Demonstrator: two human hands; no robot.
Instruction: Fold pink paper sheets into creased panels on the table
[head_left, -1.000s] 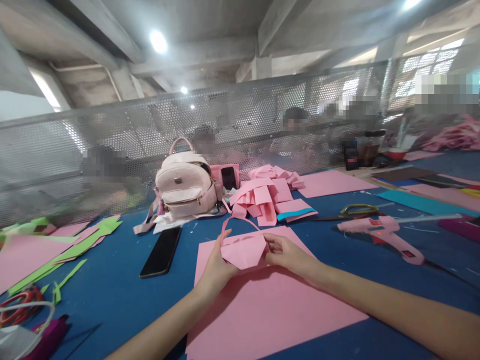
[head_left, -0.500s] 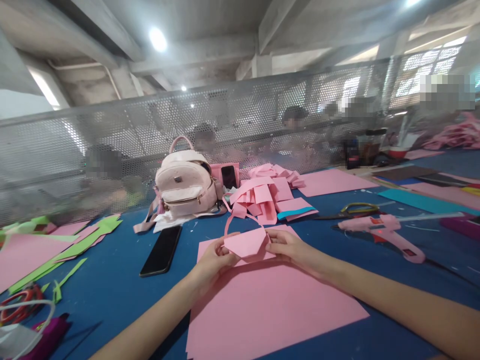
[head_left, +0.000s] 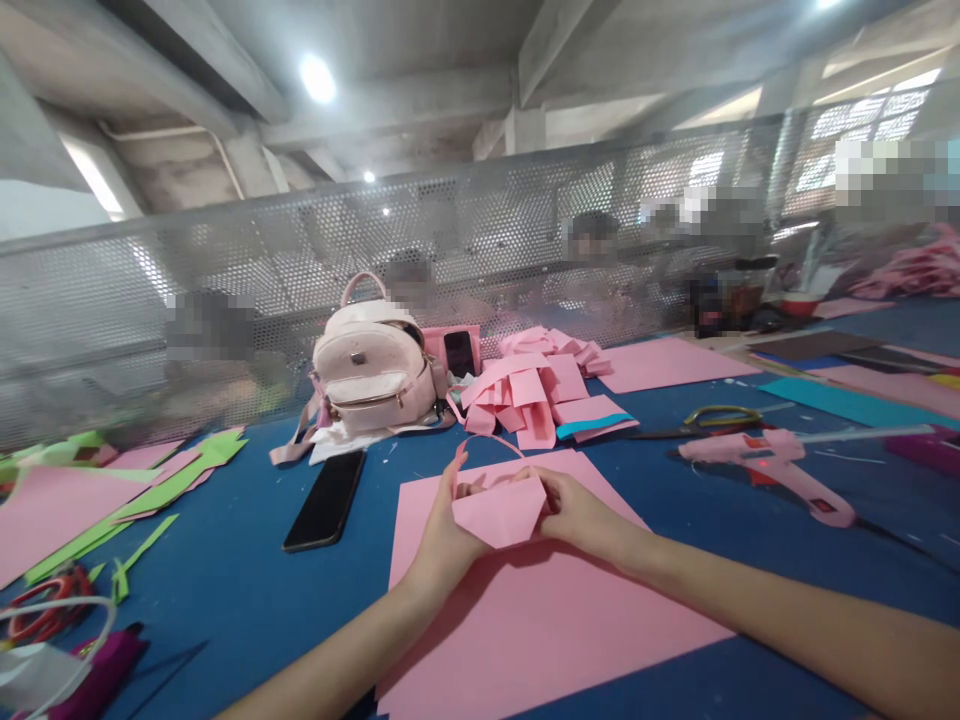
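Observation:
Between my hands is a small pink paper bag [head_left: 501,513] with a folded flap and a thin curved paper handle. My left hand [head_left: 448,525] grips its left side, with fingers partly hidden behind or inside it. At the right end, my right hand [head_left: 574,510] is closed on the paper, fingertips tucked out of sight. The bag is held above large pink paper sheets [head_left: 555,630] lying on the blue table.
A pink glue gun [head_left: 765,460] and scissors [head_left: 720,418] lie right. A phone [head_left: 325,500] and white backpack [head_left: 375,375] are left of centre, near folded pink paper pieces [head_left: 532,390]. Green strips [head_left: 172,485] lie left. A perforated metal screen [head_left: 480,230] stands behind.
The bag has tipped and opened slightly at the top. My left hand has turned, its thumb side lower and fingers raised behind the bag; my right fingers have curled further in.

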